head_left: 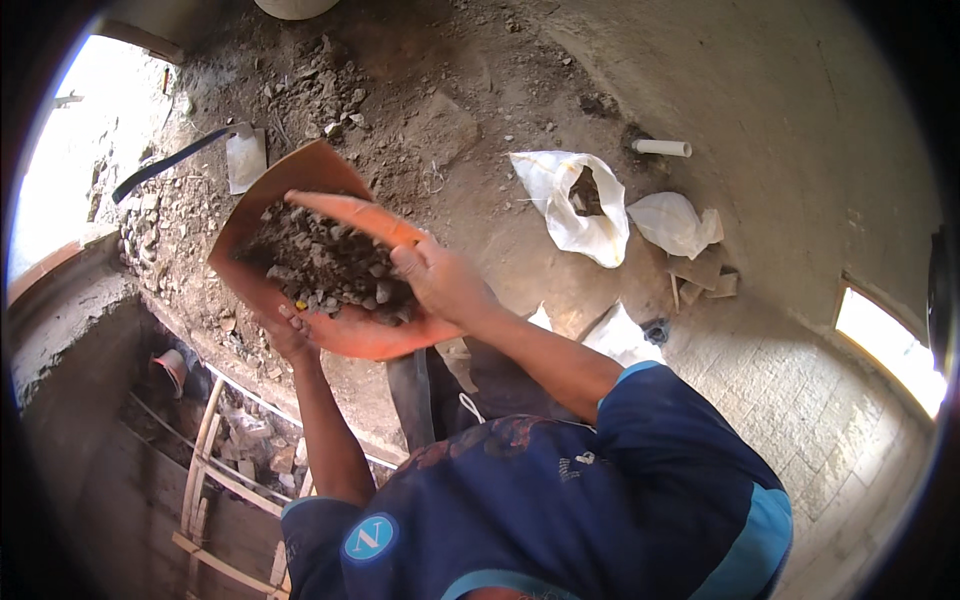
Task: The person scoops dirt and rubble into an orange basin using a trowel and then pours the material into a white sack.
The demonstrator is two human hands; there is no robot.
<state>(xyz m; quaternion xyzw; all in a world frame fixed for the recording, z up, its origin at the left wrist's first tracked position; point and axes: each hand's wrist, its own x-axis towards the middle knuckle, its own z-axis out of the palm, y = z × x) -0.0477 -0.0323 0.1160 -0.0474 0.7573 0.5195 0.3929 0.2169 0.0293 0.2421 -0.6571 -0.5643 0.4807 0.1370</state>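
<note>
A curved orange sheet (350, 335), shaped like a wide scoop and perhaps plastic, is held up in front of me. Dark soil and small stones (325, 255) fill its hollow. At its lower left edge my left hand (290, 335) is closed on the rim, the fingers partly hidden. My right hand (448, 285) grips the right side, thumb on top, where a raised orange edge slants over the rubble. To the right stands an open white sack (568, 215) with dark material inside, apart from both hands.
A second white sack (672, 222) and a white pipe piece (662, 147) lie near the right wall. A hoe-like tool (243, 160) rests on the rubble at left. Below left is a sunken area with wooden strips (205, 450) and a small bucket (170, 370).
</note>
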